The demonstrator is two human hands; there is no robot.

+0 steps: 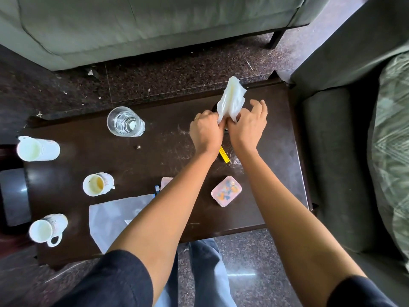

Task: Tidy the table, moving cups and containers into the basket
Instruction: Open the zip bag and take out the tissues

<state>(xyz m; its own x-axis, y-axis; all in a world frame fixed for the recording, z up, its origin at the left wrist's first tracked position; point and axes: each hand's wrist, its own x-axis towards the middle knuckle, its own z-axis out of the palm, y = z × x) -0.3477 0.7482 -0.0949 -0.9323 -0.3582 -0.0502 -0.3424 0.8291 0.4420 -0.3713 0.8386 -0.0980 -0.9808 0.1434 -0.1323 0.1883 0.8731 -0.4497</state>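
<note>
Gripping a crumpled white tissue [231, 99] at its lower end, the left hand [204, 131] and right hand [245, 127] hold it above the bench [155, 151], probably clearing litter first. White mugs [97, 183], glass tumbler [125, 125] and pink box [226, 191] rest there untouched; no basket shows.

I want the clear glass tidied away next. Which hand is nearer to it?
Left. The left hand is right of the glass in the picture, holding the crumpled white sheet. The right hand is farther right, beyond the left hand, also pinching the sheet.
</note>
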